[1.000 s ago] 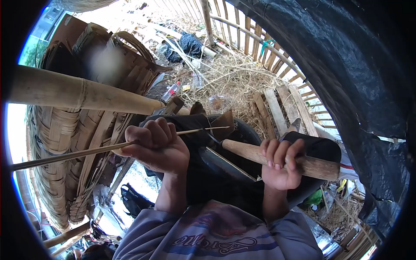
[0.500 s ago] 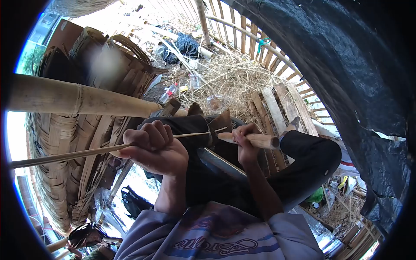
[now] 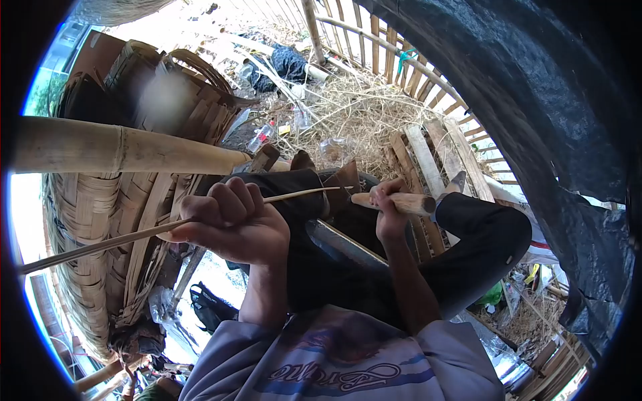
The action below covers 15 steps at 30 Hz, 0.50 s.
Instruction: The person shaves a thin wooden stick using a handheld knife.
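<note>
Shifted left since a second ago with wooden handle (image 3: pixel 413 203) gripped in right hand (image 3: pixel 389 208), near thin strip (image 3: pixel 114 243) clenched in left hand (image 3: pixel 235 222), seemingly partly slimmed, remaining thinning hard to tell

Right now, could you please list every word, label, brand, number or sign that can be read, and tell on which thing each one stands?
"Bromo", probably: script seen upside down on the person's shirt, so the spelling is uncertain.
Plastic bottle: red label, too small to read.
Trousers: small pale mark on the leg, too small to read.
Wooden handle and thin strip: no lettering visible.
</note>
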### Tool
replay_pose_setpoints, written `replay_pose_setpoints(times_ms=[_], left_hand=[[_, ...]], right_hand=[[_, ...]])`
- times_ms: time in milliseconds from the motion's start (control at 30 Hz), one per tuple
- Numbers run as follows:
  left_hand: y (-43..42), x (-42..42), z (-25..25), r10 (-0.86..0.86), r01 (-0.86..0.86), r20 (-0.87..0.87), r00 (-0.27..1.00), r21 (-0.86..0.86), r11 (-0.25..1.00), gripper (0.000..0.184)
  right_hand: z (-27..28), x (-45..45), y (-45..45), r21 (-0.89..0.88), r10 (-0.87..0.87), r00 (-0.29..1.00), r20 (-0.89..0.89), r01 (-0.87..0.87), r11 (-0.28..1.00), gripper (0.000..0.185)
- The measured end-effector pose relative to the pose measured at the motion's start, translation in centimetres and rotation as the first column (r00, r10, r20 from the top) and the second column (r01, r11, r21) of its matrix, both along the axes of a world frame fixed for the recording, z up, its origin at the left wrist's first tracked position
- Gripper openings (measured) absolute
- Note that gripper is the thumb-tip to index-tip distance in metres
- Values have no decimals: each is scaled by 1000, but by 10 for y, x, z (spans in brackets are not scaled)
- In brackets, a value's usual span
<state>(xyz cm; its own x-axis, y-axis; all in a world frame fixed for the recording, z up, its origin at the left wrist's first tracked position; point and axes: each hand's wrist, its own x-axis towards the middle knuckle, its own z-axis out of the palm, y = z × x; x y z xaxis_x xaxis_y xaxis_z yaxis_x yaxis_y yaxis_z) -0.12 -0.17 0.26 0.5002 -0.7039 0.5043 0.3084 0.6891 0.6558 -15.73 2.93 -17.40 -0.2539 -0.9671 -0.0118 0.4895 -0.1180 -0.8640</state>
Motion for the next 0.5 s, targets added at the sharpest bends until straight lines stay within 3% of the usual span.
replay_pose_setpoints(times_ms=[33,100,167,233,267,300,367,433,500], left_hand=[[-1,1,1,-9,8,-24,1000,-7,1000,48],[-2,0,2,-23,22,-58,998,-16,1000,48],[-2,-2,4,49,-48,-9,999,52,997,48],[-3,-3,3,15,-14,-37,999,29,999,48],[-3,-2,3,-10,11,-57,998,11,1000,48],[-3,-4,3,-10,11,-52,999,12,1000,48],[-2,-6,5,56,-54,-48,997,36,998,49],[-2,1,3,13,-13,-38,999,17,1000,49],[-2,2,1,-31,31,-34,999,-9,999,49]], right_hand=[[4,-1,1,8,1,1000,-3,-1,1000,16],[8,-4,1,-155,77,994,82,-64,986,15],[-28,1,5,-68,75,997,29,-73,995,18],[-59,6,2,14,4,936,-352,1,1000,20],[-72,8,1,139,-14,966,-257,51,989,21],[-75,6,0,140,-14,968,-252,51,989,21],[-83,-3,-3,224,-103,994,-25,106,969,18],[-55,-8,-8,172,-110,991,76,96,980,17],[-42,-9,-10,30,-82,953,291,77,997,16]])
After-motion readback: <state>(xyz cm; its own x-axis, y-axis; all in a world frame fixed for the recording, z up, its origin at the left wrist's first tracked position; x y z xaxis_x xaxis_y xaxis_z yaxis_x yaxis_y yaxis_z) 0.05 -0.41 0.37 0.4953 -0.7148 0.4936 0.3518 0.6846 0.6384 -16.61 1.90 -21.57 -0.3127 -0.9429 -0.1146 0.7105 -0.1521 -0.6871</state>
